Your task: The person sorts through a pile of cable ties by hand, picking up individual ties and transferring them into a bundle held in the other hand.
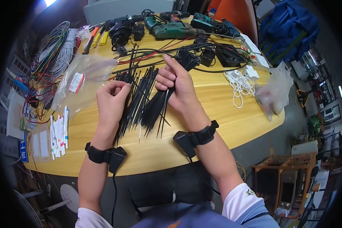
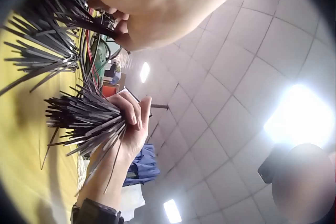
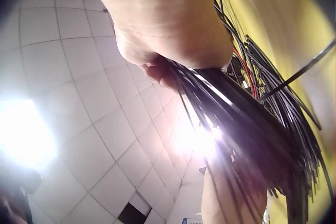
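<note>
My right hand (image 1: 181,84) grips a thick bundle of black cable ties (image 1: 154,109), its fingers curled round the middle and the thumb pointing up. The heads of the bundle stick out above the fist and the tails fan down toward the table's front. In the left wrist view the tails of this bundle (image 2: 84,116) spread out below the right hand. My left hand (image 1: 111,99) is just to the left, thumb and fingertips pinching a black cable tie (image 1: 133,57). Between the hands, more loose cable ties (image 1: 137,100) lie in a spread pile on the wooden table (image 1: 216,121).
A clear plastic bag (image 1: 89,78) and several marker pens (image 1: 59,133) lie at left, near coiled wires (image 1: 51,49). Green power tools (image 1: 174,30) and black cables line the back. A white beaded cord (image 1: 239,85) and a plastic bag (image 1: 275,91) are at right.
</note>
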Demonstrator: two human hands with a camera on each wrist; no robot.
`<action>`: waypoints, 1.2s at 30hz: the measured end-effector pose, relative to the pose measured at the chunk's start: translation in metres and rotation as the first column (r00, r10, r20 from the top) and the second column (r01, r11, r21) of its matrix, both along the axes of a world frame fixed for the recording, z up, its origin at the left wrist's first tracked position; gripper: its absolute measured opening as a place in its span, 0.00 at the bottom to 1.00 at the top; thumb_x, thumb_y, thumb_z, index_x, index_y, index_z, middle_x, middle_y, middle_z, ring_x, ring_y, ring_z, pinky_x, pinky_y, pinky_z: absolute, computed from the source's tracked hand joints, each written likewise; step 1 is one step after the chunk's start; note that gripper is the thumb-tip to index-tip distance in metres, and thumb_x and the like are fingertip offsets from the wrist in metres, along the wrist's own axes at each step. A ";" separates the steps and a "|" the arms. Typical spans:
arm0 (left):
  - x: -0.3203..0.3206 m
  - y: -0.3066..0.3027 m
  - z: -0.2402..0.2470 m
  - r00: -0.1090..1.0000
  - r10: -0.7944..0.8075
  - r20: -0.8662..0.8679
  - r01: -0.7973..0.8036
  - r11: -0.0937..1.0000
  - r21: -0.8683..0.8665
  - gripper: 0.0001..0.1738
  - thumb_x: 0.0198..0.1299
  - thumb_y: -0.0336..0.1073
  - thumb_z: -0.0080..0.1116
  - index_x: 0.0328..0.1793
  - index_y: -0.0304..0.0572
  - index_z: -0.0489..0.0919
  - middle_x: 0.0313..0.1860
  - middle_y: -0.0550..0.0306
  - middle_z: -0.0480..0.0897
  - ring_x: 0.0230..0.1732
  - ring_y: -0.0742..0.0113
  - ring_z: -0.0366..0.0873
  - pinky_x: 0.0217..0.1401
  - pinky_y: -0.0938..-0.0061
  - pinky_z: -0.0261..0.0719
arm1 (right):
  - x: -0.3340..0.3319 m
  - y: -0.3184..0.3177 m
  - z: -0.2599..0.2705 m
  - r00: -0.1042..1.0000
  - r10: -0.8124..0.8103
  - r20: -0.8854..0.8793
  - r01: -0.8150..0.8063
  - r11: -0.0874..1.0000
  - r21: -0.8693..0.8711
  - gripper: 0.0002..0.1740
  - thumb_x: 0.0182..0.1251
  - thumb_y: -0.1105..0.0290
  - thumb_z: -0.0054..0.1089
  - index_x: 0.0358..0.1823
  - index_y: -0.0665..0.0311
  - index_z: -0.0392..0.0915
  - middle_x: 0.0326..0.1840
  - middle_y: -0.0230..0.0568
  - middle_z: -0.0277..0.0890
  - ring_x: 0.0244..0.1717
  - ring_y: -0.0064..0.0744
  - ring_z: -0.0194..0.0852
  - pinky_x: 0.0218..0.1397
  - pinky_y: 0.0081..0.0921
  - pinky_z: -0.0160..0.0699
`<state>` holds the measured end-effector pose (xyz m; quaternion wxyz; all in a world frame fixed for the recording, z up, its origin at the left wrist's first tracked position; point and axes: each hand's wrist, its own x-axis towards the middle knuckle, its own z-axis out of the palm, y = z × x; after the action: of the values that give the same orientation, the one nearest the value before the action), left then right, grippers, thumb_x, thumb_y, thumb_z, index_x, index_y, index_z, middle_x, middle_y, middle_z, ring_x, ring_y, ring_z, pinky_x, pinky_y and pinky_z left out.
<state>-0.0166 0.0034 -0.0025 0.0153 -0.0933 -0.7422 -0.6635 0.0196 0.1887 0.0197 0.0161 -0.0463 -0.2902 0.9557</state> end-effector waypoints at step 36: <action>0.006 0.007 0.004 0.952 -0.302 0.043 0.266 0.891 0.369 0.05 0.70 0.28 0.55 0.44 0.33 0.73 0.31 0.56 0.80 0.27 0.72 0.79 0.30 0.79 0.75 | 0.003 -0.011 -0.001 0.987 -0.108 0.118 0.080 0.973 0.218 0.12 0.69 0.68 0.66 0.29 0.56 0.71 0.18 0.18 0.54 0.15 0.12 0.51 0.19 0.14 0.52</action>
<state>-0.0108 0.0100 0.0013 -0.1019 -0.1632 -0.5866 -0.7867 0.0225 0.1779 0.0185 0.0474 -0.1197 -0.3886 0.9124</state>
